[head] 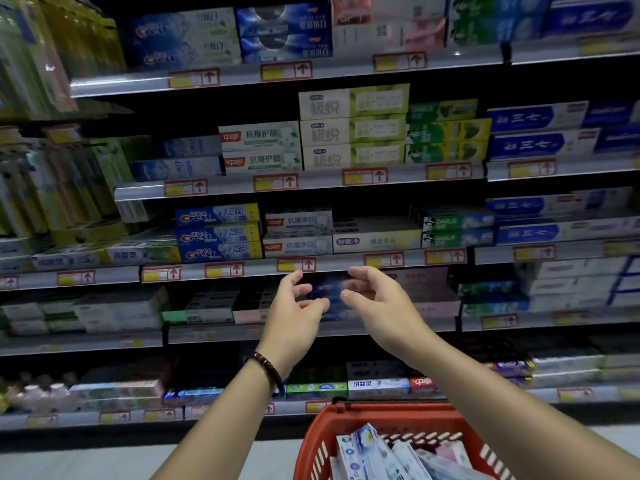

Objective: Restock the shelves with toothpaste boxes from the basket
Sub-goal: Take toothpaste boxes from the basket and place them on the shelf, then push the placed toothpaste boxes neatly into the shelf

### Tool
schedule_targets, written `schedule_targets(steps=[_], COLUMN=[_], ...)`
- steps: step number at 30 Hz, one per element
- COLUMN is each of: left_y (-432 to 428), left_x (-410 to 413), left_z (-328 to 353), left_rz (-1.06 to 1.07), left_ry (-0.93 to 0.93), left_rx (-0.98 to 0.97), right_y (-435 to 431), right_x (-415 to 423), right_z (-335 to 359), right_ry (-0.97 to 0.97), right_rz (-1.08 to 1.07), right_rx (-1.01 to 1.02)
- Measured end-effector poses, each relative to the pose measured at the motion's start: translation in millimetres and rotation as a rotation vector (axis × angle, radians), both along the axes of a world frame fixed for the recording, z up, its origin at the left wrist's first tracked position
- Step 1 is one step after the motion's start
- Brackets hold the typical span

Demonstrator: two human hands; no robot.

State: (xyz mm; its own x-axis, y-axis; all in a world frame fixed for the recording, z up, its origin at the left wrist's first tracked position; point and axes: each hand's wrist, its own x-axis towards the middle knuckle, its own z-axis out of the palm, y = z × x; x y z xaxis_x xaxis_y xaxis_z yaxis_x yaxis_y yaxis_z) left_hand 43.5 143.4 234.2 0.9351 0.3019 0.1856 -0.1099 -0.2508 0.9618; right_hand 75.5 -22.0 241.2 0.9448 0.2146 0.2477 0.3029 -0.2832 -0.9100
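Observation:
My left hand (298, 306) and my right hand (377, 299) reach side by side to the fourth shelf from the top, just under its price rail. Their fingers are loosely spread and slightly bent, and neither grips anything. A blurred blue toothpaste box (329, 292) lies on that shelf between the fingertips; whether they touch it I cannot tell. A dark bead bracelet sits on my left wrist. Low in front of me is the red basket (346, 412), under my right forearm, with several white and blue toothpaste boxes (363, 448) lying in it.
Stacked toothpaste boxes fill the shelves: blue Crest boxes (218, 233) up left of my hands, white and green boxes (353, 129) higher up. Red and yellow price tags (296, 264) line the shelf rails. Hanging toothbrush packs (52, 174) crowd the left side.

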Motion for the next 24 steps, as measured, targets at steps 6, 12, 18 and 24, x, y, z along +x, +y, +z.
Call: schedule_targets(steps=[6, 12, 18, 24], left_y=[-25, -41, -59, -73], left_x=[-21, -38, -49, -58], left_z=[-30, -68, -106, -140], left_rz=[-0.056, -0.065, -0.070, -0.105], left_ry=[0.045, 0.078, 0.152, 0.240], left_rx=[0.000, 0.020, 0.006, 0.061], right_y=[-31, -58, -84, -104], right_x=[-26, -47, -64, -75], right_z=[-27, -64, -102, -129], right_ry=[0.036, 0.116, 0.184, 0.251], right_rz=[-0.021, -0.059, -0.098, -0.147], right_rx=[0.048, 0.113, 0.109, 0.112])
